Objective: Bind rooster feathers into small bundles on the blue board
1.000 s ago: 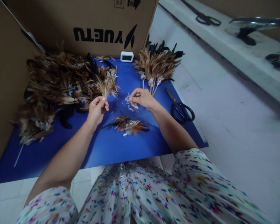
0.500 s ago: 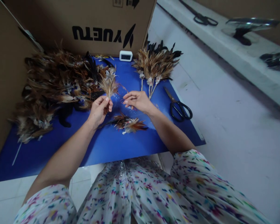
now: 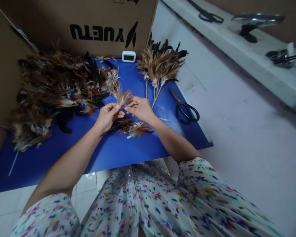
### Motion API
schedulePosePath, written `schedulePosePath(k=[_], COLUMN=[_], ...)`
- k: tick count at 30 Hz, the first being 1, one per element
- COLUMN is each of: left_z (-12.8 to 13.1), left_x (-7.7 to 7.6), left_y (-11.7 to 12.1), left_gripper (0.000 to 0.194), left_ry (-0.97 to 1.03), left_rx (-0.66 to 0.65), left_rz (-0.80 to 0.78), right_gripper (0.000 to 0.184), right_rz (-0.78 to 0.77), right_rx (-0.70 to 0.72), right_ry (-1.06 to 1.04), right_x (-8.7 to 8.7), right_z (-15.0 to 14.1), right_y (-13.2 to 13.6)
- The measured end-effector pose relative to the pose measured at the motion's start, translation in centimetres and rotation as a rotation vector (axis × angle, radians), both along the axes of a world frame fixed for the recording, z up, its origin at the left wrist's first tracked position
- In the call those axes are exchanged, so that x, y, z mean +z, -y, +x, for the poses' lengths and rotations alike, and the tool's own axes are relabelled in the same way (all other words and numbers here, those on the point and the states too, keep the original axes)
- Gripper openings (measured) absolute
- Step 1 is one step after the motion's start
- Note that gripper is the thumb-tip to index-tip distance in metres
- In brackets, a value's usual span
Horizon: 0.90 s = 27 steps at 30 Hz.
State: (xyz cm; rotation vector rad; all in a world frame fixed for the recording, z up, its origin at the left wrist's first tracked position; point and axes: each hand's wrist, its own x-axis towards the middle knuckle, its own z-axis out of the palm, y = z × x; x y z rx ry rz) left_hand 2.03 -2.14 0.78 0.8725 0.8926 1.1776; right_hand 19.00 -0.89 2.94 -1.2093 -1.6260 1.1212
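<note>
A small bunch of light-brown feathers (image 3: 120,95) stands up from my left hand (image 3: 109,115), its base pinched between thumb and fingers. My right hand (image 3: 141,108) meets it from the right, fingertips pressed together beside the bunch's base. Whatever those fingers hold is too small to make out. Just below both hands, loose brown and white feathers (image 3: 139,129) lie on the blue table mat (image 3: 118,153). A large heap of brown and black feathers (image 3: 61,82) spreads to the left of my left hand.
Feather bunches on thin sticks (image 3: 161,64) lie at the back right. Black-handled scissors (image 3: 186,112) rest by the mat's right edge. A small white digital clock (image 3: 129,56) stands before a cardboard box (image 3: 98,13). A white ledge (image 3: 239,49) at right holds more tools.
My right hand has moved left to the base of the feather bunch, closing the gap between my hands. The bunch now leans more to the right. The whole view has shifted slightly.
</note>
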Motion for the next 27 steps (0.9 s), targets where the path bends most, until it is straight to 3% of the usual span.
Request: schedulePosePath(k=[9,18,27], left_z=[-0.1,-0.2,-0.7], left_x=[-0.7,-1.4,-1.3], left_y=[-0.5,-0.7,-0.4], left_gripper=[0.024,0.031,0.021], left_ry=[-0.018,-0.126,-0.703], left_rx=[0.021,0.068,0.09], left_rz=[0.037,0.102,0.416], right_gripper=[0.011,0.016,0.027], right_rz=[0.121,0.514,0.939], right_rx=[-0.054,-0.047,0.047], right_ry=[-0.022,0.27,0.688], right_x=[-0.7,-1.4,-0.6], right_z=[0.8,1.3,1.3], right_y=[-0.3,0.0,1.1])
